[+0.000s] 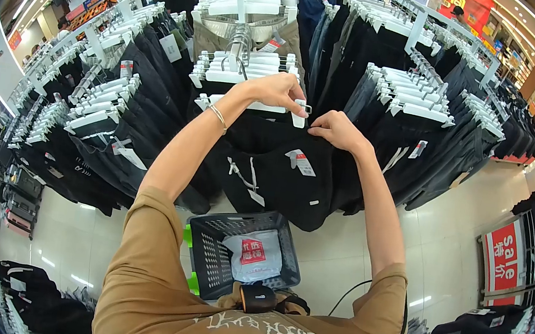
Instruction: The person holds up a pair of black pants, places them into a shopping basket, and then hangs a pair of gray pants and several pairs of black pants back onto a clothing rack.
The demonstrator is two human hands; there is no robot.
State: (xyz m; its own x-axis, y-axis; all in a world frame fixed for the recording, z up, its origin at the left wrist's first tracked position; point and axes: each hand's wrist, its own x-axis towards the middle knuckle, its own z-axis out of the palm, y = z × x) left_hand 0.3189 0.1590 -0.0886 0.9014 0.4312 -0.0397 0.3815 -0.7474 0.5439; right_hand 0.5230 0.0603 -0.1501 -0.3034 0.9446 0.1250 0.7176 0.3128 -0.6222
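Shorts hang before me, beyond the basket; my right grip pinches their top edge, probably for steadiness, while my left grip holds the white clip between thumb and fingers; whether it bites them, I can't tell.

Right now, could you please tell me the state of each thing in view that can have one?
Left hand, closed on the hanger clip
Right hand, pinching the black garment
Hanger clip, open or shut unclear
Black garment, hanging
Basket, upright, open-topped
White bag, lying in the basket
Racked garments, hanging
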